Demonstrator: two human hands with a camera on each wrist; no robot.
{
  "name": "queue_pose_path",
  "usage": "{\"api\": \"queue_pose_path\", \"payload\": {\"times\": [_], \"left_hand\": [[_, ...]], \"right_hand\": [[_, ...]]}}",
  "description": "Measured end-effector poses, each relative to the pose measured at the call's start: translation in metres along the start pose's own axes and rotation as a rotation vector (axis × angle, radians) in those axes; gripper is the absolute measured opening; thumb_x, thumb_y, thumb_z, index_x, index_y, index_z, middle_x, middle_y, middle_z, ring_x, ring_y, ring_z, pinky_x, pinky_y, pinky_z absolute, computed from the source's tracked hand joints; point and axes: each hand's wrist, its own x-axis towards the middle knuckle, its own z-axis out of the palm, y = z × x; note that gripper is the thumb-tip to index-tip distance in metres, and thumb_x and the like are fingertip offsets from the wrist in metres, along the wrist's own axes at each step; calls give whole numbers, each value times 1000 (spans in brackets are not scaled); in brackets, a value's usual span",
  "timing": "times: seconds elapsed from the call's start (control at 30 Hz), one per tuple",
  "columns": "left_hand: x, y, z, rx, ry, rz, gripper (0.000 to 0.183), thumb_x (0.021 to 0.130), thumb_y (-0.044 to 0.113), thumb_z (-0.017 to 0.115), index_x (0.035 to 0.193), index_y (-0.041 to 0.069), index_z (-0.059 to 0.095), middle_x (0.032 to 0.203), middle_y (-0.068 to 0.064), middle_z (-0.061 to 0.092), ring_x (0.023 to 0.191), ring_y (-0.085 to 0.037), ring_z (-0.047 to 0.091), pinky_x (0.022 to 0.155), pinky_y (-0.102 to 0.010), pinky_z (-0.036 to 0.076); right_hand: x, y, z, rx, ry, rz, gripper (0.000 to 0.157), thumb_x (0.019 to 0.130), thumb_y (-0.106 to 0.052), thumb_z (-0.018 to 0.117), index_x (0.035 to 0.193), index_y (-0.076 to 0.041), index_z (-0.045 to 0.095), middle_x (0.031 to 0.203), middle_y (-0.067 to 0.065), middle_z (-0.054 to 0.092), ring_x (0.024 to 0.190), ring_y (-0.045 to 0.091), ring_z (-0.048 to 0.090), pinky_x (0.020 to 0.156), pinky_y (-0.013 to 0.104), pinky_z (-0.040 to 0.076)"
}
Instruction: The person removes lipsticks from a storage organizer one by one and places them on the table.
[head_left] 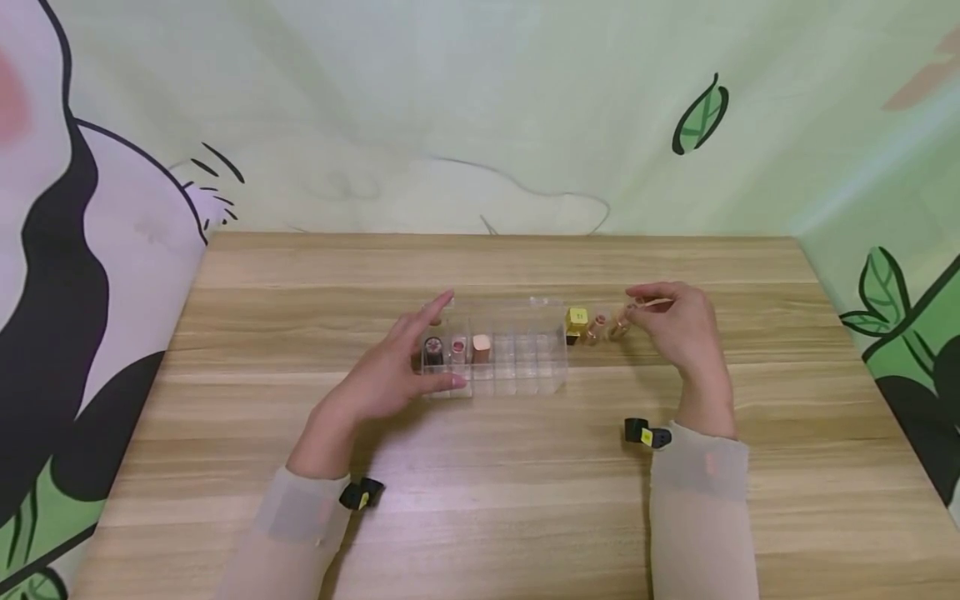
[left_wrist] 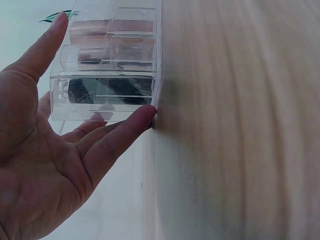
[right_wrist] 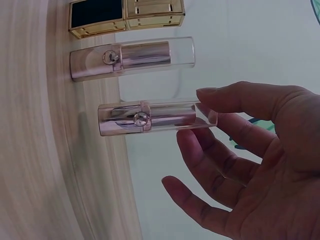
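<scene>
On the table stands a clear compartment organizer (head_left: 517,387) holding a black lipstick (head_left: 433,352), a clear-capped lipstick (head_left: 459,350) and a rose-gold lipstick (head_left: 482,348) in its left slots. My left hand (head_left: 390,367) spans its left end, thumb along the front and the other fingers at the side and back, fairly straight. To the right of the organizer, my right hand (head_left: 678,325) pinches the clear cap of a pink lipstick (right_wrist: 172,117) between thumb and fingers. The lipstick is upright; whether its base touches the table I cannot tell.
Between the organizer and my right hand stand a gold-and-black lipstick (right_wrist: 100,19) and another clear-capped pink lipstick (right_wrist: 145,57). The wooden table (head_left: 510,500) ends at a printed cloth backdrop (head_left: 375,108) behind and at both sides.
</scene>
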Motion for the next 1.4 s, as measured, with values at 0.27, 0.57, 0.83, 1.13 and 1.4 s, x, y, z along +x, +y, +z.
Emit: {"api": "queue_pose_path", "payload": {"times": [0.27,0.57,0.83,1.13,1.4], "left_hand": [[0,0,0,-11,3,11,110,82,53,83,159,60,6,168,1,30,140,-39,52,110,-67,44],[0,-1,1,-2,8,3,109,82,54,83,157,64,4,170,1,26,140,-41,51,110,-68,44],[0,-1,1,-1,1,-2,109,82,54,83,157,63,4,171,0,25,140,-42,51,109,-69,43],[1,0,1,0,1,-4,109,82,55,82,155,66,3,171,1,25,141,-42,50,110,-69,42],[1,1,0,4,2,-2,109,83,55,82,157,64,4,171,0,24,140,-43,51,109,-69,44]], "right_hand": [[2,2,3,-11,-24,8,31,98,-14,69,128,-7,72,122,15,66,106,27,62,69,26,50],[2,3,4,-13,-56,24,31,99,-15,70,129,-7,72,128,16,65,111,29,61,75,30,49],[2,3,4,-16,-67,24,31,99,-14,70,129,-7,71,128,16,65,112,30,62,77,30,50],[2,3,2,-25,-79,25,33,97,-15,73,129,-7,71,128,16,67,111,30,63,77,30,50],[2,4,1,-31,-90,39,34,96,-15,74,129,-8,71,126,17,67,112,32,63,78,31,49]]}}
